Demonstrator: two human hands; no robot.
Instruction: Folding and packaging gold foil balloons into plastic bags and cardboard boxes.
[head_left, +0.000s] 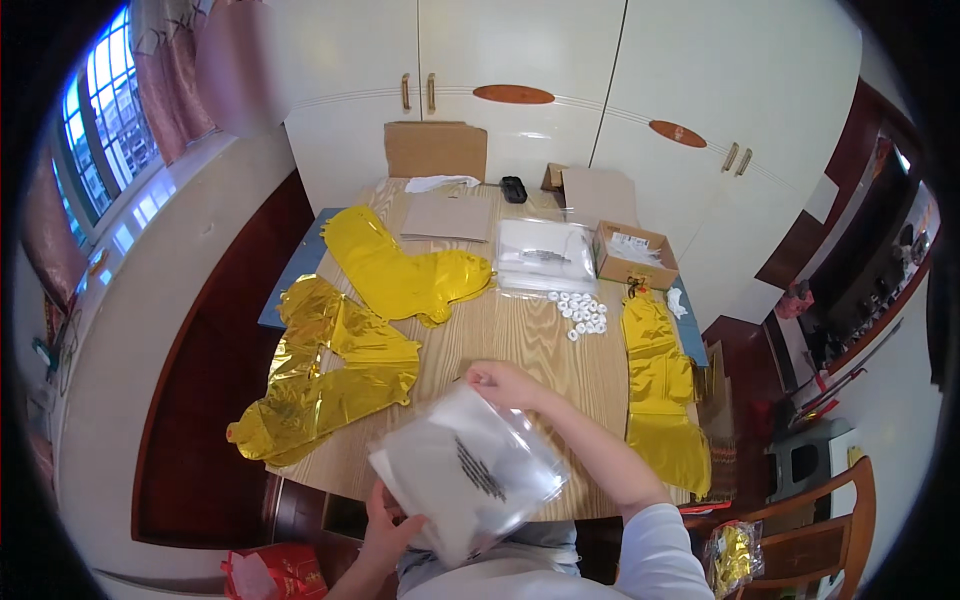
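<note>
Nearest the person, a clear plastic bag (pixel 470 470) is held up over the near edge of the wooden table (pixel 520 345). It contains a flat, pale folded item with a patch of dark print; the contents cannot be identified further. The left hand (pixel 388 525) grips the bag's lower corner from beneath, fingers closed on the plastic. The right hand (pixel 500 383) pinches the bag's top edge, fingers closed narrowly on it.

On the floor beside the person's left side sits one red bag (pixel 280 575). At the lower right, a wooden chair (pixel 830 520) carries one clear packet of gold foil (pixel 733 558).

On the table, left of the held bag, lie crumpled gold foil balloons (pixel 330 375); the pile appears to hold two or three pieces, exact count unclear. Further back, one larger gold foil balloon (pixel 400 265) lies flat. Along the right edge, one long gold foil strip (pixel 660 385) hangs partly over the table.

Mid-table, a cluster of small white rings (pixel 583 313) lies loose, roughly a dozen and a half. Just behind it is a stack of clear bags (pixel 545 255), count not readable.

To the right, one open cardboard box (pixel 635 255) holds white paper or packets. Behind it, flat cardboard pieces (pixel 445 215) lie on the table, one more stands upright (pixel 435 150), and one small black object (pixel 514 188) rests near the far edge. White cupboards (pixel 600 70) close the background.
</note>
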